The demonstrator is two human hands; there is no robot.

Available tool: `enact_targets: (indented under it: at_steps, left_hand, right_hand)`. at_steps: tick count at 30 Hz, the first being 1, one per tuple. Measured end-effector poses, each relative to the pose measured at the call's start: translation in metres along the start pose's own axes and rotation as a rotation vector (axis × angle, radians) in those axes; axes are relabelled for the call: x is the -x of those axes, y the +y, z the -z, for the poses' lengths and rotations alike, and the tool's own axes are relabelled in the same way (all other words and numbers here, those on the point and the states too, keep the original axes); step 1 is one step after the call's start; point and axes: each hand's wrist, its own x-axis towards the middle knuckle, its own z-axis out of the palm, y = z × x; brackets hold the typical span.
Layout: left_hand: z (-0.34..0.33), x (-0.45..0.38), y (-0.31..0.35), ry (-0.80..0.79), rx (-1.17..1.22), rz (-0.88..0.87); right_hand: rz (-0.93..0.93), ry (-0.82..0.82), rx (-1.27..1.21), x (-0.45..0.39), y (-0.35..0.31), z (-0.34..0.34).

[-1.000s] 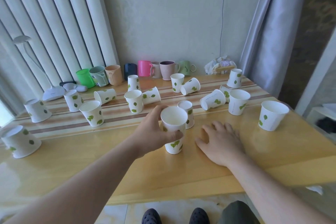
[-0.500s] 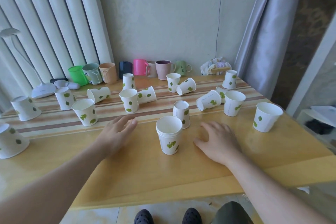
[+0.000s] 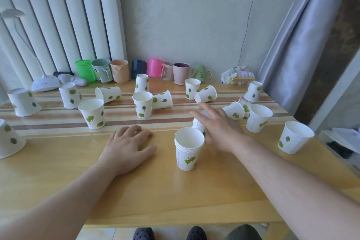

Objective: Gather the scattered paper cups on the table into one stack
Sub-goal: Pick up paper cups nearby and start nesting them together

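Note:
A short stack of white paper cups with green leaves stands upright near the table's front middle. Just behind it an upside-down paper cup is partly hidden by my right hand, whose spread fingers reach over it; I cannot tell if they touch it. My left hand lies flat on the table left of the stack, holding nothing. Several more paper cups are scattered about: upright ones, tipped ones, upside-down ones.
A row of coloured plastic mugs lines the wall at the back. A white desk lamp stands at the back left, a crumpled bag at the back right. A striped runner crosses the wooden table.
My left hand let go of the stack and moved left, coming to rest flat on the table. My right hand lifted off the table and reached forward over the upside-down cup.

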Motion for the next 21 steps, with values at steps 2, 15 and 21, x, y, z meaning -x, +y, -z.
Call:
enact_targets:
  at_steps: [2, 15, 21]
  left_hand:
    - [0.0, 0.0, 0.0, 0.01, -0.001, 0.001]
    - [0.002, 0.003, 0.004, 0.013, -0.003, 0.018]
    - [0.003, 0.005, 0.003, -0.011, 0.007, 0.025]
  right_hand:
    - [-0.056, 0.082, -0.067, 0.006, 0.01, -0.002]
    - [-0.505, 0.161, -0.972, 0.039, 0.014, 0.01]
    - [-0.146, 0.326, -1.58, 0.031, -0.047, 0.047]
